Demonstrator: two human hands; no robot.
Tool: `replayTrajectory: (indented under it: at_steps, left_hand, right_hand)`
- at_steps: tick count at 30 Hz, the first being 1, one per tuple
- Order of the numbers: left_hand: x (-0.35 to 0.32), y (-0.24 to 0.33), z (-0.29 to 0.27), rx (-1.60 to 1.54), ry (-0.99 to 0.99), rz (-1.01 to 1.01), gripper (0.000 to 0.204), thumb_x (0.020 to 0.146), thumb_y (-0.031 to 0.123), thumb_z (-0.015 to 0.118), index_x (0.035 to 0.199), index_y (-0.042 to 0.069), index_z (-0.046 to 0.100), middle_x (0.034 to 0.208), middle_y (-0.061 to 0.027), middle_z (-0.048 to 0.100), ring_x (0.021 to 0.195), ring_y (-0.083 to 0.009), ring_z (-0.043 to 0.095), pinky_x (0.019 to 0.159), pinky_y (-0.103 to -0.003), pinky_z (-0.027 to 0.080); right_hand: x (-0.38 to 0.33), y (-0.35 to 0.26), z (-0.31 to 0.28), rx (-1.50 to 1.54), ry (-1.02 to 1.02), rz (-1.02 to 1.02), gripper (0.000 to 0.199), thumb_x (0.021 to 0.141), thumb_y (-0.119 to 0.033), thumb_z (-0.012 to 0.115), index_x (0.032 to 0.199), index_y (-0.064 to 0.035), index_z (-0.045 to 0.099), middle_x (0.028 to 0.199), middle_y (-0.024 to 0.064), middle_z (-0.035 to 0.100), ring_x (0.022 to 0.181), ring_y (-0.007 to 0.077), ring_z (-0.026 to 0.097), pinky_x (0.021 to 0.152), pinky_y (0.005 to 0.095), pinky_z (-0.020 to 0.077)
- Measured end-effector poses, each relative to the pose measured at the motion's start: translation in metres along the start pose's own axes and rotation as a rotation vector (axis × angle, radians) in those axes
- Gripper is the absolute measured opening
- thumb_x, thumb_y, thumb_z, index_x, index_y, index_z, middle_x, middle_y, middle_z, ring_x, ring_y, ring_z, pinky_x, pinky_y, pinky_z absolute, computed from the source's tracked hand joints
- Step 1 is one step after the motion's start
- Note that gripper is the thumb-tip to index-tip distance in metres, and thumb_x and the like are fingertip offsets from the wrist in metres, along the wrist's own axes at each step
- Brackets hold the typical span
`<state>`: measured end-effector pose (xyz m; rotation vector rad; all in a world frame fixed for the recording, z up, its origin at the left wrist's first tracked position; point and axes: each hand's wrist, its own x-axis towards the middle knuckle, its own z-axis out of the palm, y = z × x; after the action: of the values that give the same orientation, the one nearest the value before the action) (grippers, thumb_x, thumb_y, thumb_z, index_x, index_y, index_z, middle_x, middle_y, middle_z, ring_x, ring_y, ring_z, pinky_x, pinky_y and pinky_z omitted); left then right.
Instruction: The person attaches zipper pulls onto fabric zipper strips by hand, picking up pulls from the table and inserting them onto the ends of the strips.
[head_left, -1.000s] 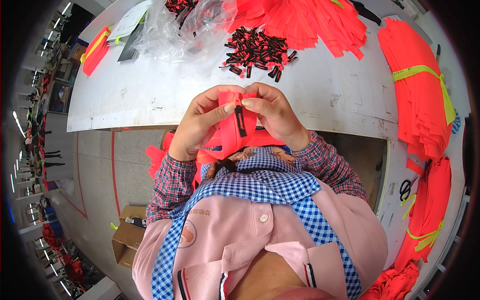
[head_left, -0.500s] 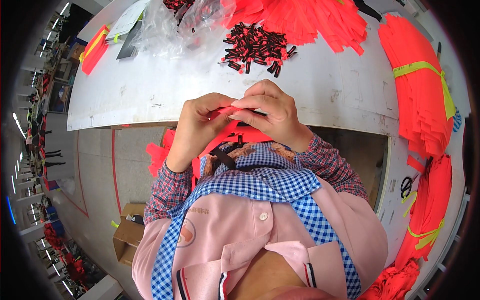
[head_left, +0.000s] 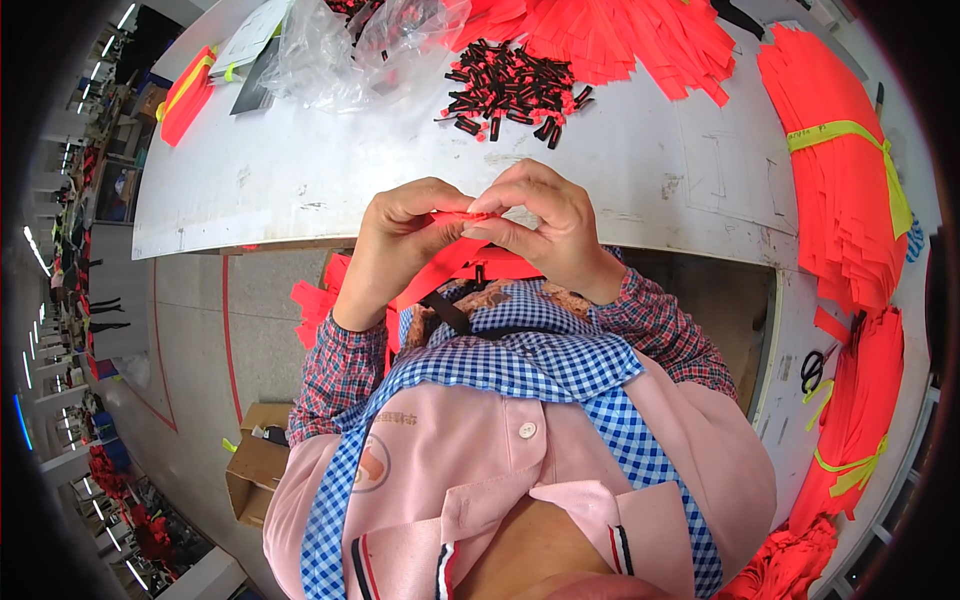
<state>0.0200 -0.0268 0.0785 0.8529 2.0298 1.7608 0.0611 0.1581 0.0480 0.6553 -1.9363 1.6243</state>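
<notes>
Both my hands are raised in front of me at the near edge of the table. My left hand (head_left: 400,240) pinches a bright red fabric strip (head_left: 447,262) between thumb and fingers. From the other side, the thumb and fingertips of my right hand (head_left: 548,222) close on the strip's upper edge, meeting the left fingertips. Below the hands the strip runs down toward my lap, where more red fabric lies. A small black clip-like piece (head_left: 479,272) shows against that red fabric. The fingers partly hide the pinched edge.
On the white table (head_left: 330,190) ahead lies a heap of small black-and-red pieces (head_left: 510,85), beside clear plastic bags (head_left: 335,60). Red strips (head_left: 640,45) are spread behind it. Tied red bundles (head_left: 840,190) and black scissors (head_left: 815,370) are at right. A cardboard box (head_left: 255,465) stands on the floor at left.
The dark piece seen between my right fingers and below them no longer shows there. The red edge has turned into view at my fingertips; both hands stay in nearly the same place.
</notes>
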Motion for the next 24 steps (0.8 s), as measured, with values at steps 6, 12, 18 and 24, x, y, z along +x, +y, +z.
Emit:
replayTrajectory:
  at_steps: [6,12,18,24]
  left_hand:
    - [0.000,-0.003,-0.002,0.014,-0.015,0.017,0.015,0.080,-0.007,0.065,0.093,-0.002,0.068,0.085,-0.0048,0.064,0.082,-0.0120,0.060,0.073,-0.024,0.048]
    - [-0.004,0.004,0.002,0.012,0.018,-0.047,0.012,0.081,-0.005,0.064,0.093,-0.003,0.067,0.086,-0.0054,0.065,0.081,-0.0120,0.061,0.074,-0.025,0.049]
    - [-0.009,0.009,0.001,0.103,-0.026,-0.104,0.012,0.083,-0.004,0.063,0.095,-0.004,0.066,0.087,-0.0058,0.066,0.081,-0.0111,0.061,0.072,-0.024,0.049]
    - [0.000,0.000,-0.001,0.046,0.017,-0.087,0.013,0.084,-0.004,0.061,0.096,-0.004,0.066,0.086,-0.0046,0.066,0.081,-0.0096,0.060,0.074,-0.023,0.049]
  right_hand:
    - [0.002,0.000,-0.002,0.059,-0.041,0.035,0.016,0.076,-0.006,0.075,0.089,-0.0039,0.066,0.080,0.0057,0.061,0.072,0.0147,0.062,0.063,0.0255,0.0506]
    - [0.000,-0.001,-0.002,0.092,-0.069,0.060,0.017,0.077,-0.009,0.075,0.088,-0.0030,0.064,0.080,0.0057,0.061,0.072,0.0135,0.061,0.063,0.0246,0.0500]
    - [-0.006,0.003,0.003,0.378,-0.103,0.247,0.017,0.080,-0.011,0.074,0.087,-0.0008,0.062,0.081,0.0056,0.060,0.074,0.0114,0.062,0.065,0.0243,0.0509]
    - [0.006,0.006,-0.003,0.263,-0.167,0.238,0.017,0.082,-0.011,0.072,0.086,0.0003,0.060,0.081,0.0055,0.060,0.075,0.0108,0.061,0.066,0.0242,0.0508]
